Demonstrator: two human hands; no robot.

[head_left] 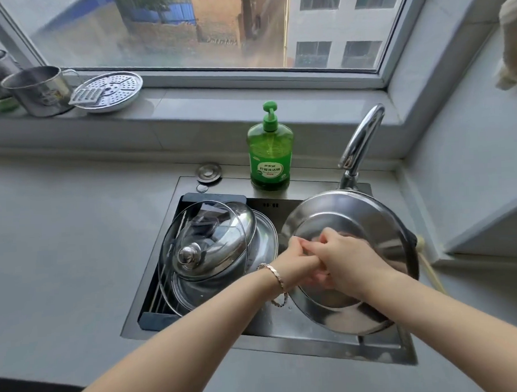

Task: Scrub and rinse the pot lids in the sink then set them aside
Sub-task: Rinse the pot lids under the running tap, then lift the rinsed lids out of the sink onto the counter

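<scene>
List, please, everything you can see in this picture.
glass lid: one, clear, on rack, left in sink
steel lid: one, silver, under glass lid
large lid: one, silver, tilted, right in sink
rack: one, black, in sink
soap bottle: one, green, behind sink
faucet: one, chrome, back right
plug: one, silver, counter
steamer plate: one, silver, windowsill
cups: two, steel, windowsill's left
bracelet: one, gold-toned, by left hand
left hand, right hand: joined over large lid
</scene>
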